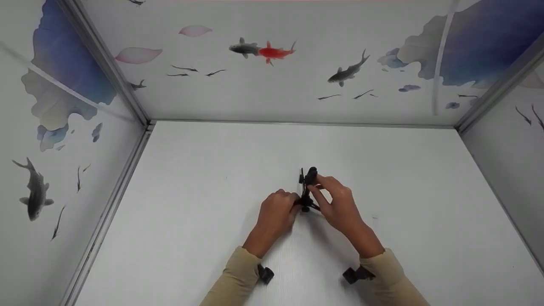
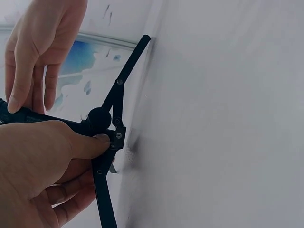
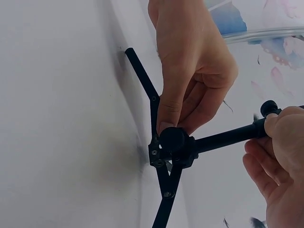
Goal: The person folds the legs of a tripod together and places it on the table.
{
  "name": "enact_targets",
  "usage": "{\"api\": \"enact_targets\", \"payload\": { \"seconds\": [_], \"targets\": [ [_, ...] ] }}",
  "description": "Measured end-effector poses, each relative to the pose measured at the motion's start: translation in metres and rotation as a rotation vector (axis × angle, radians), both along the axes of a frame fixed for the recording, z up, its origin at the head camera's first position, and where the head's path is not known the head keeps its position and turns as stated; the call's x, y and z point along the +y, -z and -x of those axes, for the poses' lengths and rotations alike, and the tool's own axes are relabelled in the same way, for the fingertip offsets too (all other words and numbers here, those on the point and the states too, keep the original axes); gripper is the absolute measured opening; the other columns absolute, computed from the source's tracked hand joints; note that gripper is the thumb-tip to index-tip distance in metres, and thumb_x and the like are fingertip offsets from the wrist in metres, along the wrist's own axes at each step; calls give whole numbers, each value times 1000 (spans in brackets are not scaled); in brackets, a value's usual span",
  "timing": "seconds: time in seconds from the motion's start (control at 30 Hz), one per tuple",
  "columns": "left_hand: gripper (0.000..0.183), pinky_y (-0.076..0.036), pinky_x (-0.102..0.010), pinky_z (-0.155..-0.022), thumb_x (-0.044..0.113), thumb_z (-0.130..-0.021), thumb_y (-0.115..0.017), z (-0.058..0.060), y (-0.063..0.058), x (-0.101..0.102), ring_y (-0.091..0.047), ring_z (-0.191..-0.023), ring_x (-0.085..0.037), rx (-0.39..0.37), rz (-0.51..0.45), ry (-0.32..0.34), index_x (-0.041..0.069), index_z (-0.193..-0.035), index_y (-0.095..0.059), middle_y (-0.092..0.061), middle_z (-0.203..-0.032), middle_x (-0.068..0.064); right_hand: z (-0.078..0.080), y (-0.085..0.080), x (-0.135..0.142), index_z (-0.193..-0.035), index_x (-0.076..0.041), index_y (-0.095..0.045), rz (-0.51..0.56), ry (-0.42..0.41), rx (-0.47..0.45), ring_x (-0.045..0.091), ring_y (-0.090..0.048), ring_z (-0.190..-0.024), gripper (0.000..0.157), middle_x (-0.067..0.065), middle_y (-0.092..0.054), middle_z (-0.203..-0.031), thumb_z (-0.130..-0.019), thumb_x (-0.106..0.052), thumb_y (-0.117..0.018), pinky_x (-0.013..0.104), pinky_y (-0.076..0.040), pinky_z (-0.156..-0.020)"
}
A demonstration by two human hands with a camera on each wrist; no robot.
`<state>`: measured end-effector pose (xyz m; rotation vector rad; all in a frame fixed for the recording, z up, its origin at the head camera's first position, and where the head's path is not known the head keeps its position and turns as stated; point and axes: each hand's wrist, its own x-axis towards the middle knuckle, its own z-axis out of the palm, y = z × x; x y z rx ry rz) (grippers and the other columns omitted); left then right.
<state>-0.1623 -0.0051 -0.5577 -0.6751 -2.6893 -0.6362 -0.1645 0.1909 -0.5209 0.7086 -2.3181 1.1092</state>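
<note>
A small black tripod [image 1: 305, 199] stands on the white table between the hands, its hinged legs spread and its column rising to a dark head [image 1: 311, 174]. My left hand [image 1: 277, 211] pinches the tripod low down, thumb against the hub beside a round knob [image 2: 99, 118]. Higher up, my right hand [image 1: 340, 205] holds the column [image 3: 225, 138], thumb and fingertips close to a smaller knob [image 3: 269, 107]. One leg [image 3: 141, 73] angles out past the left hand in the right wrist view. Part of the hub is hidden behind the left thumb.
The white table [image 1: 191, 170] is enclosed by a back wall [image 1: 276, 93] and side walls printed with fish and blue leaves. Metal edging [image 1: 106, 212] runs along the left side. Black wrist cameras [image 1: 266, 275] sit at both sleeve cuffs.
</note>
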Motion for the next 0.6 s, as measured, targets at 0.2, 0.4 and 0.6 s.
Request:
{"api": "enact_targets", "payload": {
  "seconds": [0.2,0.4,0.6],
  "targets": [
    [7,-60,-34,-72,20,-97,-83,-1,-2,-1,-72,-82,-18,-34,-18,-2,13,-99,-82,-79,-88,0,-1,-6,1,-126,-11,-76,13,-16,-20,14,-77,-107,23,-1,-80,-114,-102,-12,-76,35,-65,-91],
    [8,-60,-36,-72,21,-98,-83,-2,-2,-1,-72,-82,-19,-51,-37,-2,14,-99,-82,-78,-88,-1,-1,-10,2,-128,-11,-75,39,-28,-50,16,-78,-110,27,0,-80,-120,-101,-14,-78,33,-65,-90],
    [6,-61,-36,-74,20,-97,-83,-3,-4,-1,-73,-83,-19,-40,-37,0,14,-99,-82,-79,-89,0,-1,-10,2,-124,-10,-77,31,-7,-64,18,-80,-105,26,2,-81,-117,-99,-11,-80,35,-65,-89]
  ]
}}
